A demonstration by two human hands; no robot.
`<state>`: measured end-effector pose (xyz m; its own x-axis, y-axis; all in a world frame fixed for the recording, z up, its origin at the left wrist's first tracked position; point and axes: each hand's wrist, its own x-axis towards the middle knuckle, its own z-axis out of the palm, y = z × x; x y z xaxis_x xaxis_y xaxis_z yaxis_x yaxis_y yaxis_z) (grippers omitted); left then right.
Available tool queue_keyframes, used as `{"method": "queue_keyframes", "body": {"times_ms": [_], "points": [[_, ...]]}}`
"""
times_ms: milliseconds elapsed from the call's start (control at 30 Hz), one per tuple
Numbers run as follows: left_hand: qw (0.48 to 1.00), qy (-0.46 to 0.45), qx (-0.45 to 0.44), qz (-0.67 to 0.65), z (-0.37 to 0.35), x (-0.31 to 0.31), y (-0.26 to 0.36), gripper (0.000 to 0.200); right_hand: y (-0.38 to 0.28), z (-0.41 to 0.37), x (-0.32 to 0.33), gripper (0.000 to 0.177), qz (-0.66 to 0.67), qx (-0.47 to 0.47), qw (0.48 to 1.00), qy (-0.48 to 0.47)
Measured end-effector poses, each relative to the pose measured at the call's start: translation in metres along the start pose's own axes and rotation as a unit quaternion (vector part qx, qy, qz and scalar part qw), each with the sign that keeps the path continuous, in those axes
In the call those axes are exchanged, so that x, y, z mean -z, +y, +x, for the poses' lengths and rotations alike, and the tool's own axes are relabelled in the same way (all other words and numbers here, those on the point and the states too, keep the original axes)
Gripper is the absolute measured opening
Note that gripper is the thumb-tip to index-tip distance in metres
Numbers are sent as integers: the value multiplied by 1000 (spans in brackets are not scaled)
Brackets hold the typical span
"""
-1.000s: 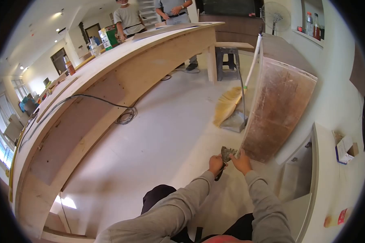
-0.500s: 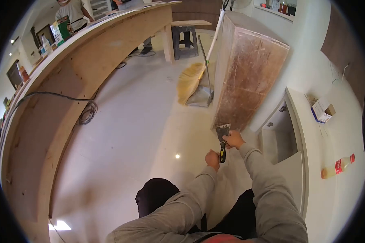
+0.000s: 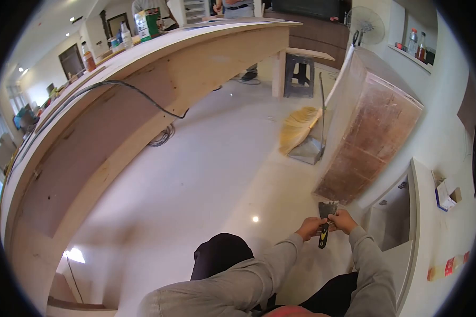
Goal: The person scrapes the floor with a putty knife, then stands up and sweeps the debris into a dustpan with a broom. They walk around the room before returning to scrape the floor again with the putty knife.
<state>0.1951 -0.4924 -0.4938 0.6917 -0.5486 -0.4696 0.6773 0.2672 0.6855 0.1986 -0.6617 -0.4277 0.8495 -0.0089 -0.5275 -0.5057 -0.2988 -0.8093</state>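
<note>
A putty knife [image 3: 323,239] with a black and yellow handle is held in front of me, its smeared, dark blade [image 3: 328,208] pointing away. My right hand [image 3: 345,221] is closed with its fingers and thumb on the right side of the blade. From the other side my left hand [image 3: 309,229] closes at the neck, fingers meeting those of my right hand. Past the blade tip stands a tall wooden cabinet [image 3: 373,140] with a stained brown panel facing me.
A broom [image 3: 300,128] and dustpan [image 3: 305,151] rest beside the cabinet. Left is a long curved wooden counter [image 3: 143,90] with a cable [image 3: 116,83]. A low white cupboard [image 3: 413,211] with an open door, a box [image 3: 447,195] and a bottle [image 3: 448,267] is at right. People stand behind the counter.
My left hand has moved up from beside the handle's lower end to the putty knife's neck, next to my right hand. The view has swung left, shifting everything rightward.
</note>
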Motion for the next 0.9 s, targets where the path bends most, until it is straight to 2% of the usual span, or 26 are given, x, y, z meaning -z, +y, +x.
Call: {"method": "queue_keyframes", "body": {"times_ms": [267,567,633,733,833,900], "points": [[998,57,6,12,1,8,-9,26,-6,-10,-11,24,-5,12,999,-45],[988,124,-36,-87,14,9,-34,21,16,2,-2,24,-31,-22,999,-26],[983,142,-34,-115,14,8,-38,19,17,2,1,23,-42,-10,999,10],[985,151,-31,-78,7,6,-37,16,20,0,2,24,-31,-21,999,35],[984,160,-64,-40,4,5,-35,15,28,6,8,23,-42,-16,998,31],[975,217,-52,0,4,8,-31,24,28,4,10,22,-43,-14,998,34]]}}
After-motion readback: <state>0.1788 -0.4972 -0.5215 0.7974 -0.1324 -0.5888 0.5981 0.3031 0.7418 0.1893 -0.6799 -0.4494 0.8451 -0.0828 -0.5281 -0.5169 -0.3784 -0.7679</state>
